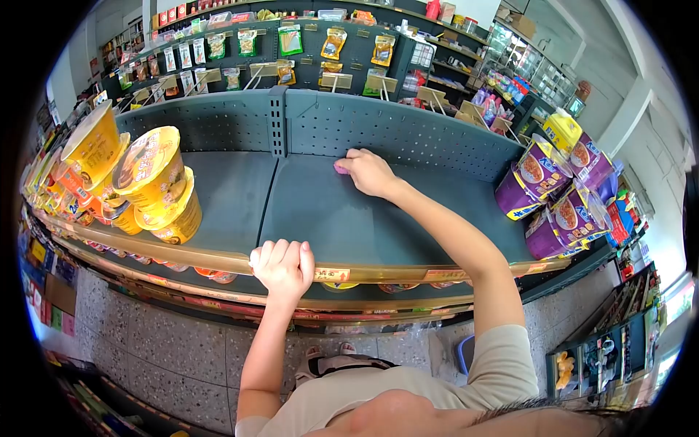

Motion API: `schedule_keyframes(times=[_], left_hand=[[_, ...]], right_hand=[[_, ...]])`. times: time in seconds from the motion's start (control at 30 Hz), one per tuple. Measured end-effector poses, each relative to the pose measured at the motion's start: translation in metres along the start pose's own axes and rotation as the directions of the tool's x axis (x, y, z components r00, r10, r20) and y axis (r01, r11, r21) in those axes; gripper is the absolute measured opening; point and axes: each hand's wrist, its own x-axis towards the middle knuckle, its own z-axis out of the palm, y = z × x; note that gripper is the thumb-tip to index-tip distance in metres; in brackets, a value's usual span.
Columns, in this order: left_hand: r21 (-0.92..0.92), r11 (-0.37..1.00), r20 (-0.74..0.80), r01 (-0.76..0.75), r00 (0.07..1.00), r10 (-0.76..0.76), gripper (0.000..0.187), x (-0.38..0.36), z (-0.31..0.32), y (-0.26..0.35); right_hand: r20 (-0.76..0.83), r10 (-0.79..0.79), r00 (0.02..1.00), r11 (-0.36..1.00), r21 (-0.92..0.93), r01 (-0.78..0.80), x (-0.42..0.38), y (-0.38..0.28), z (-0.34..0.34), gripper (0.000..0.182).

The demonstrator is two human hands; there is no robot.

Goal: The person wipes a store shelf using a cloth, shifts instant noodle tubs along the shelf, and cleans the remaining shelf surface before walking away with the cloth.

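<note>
Shop shelving fills the head view, with a dark grey shelf (pixel 378 218) crossing the middle, a perforated back panel (pixel 218 124) behind it and a speckled tile floor (pixel 175 335) below. Yellow tubs (pixel 149 164) stand stacked toward the shelf's left end; their tops are covered, so the contents are hidden. At the right end, purple tubs (pixel 535 175) with round food pictures are stacked, their contents also out of sight. Beneath, on the floor near the person's right side, sits a blue bin (pixel 464 355); what it holds cannot be told. The right hand (pixel 369 173) reaches across the shelf, fingers pinched around a small pink cloth (pixel 341 167), mostly covered by them, at the shelf surface near the back panel. The left hand (pixel 281 266) is clenched at the front edge (pixel 378 273), between the two groups of tubs, nearer the yellow ones.
</note>
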Motion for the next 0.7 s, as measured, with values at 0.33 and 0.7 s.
schedule_keyframes(times=[0.33,0.7], left_hand=[[0.006,1.000,0.041,0.009,0.999,-0.009,0.029,0.001,-0.004,0.002],[0.023,1.000,0.058,0.007,0.998,-0.008,0.028,0.000,-0.004,0.001]], right_hand=[[0.031,-0.181,0.983,0.973,0.151,0.175,-0.038,-0.029,-0.023,0.031],[0.010,-0.174,0.985,0.981,0.086,0.173,-0.035,-0.038,-0.022,0.029]])
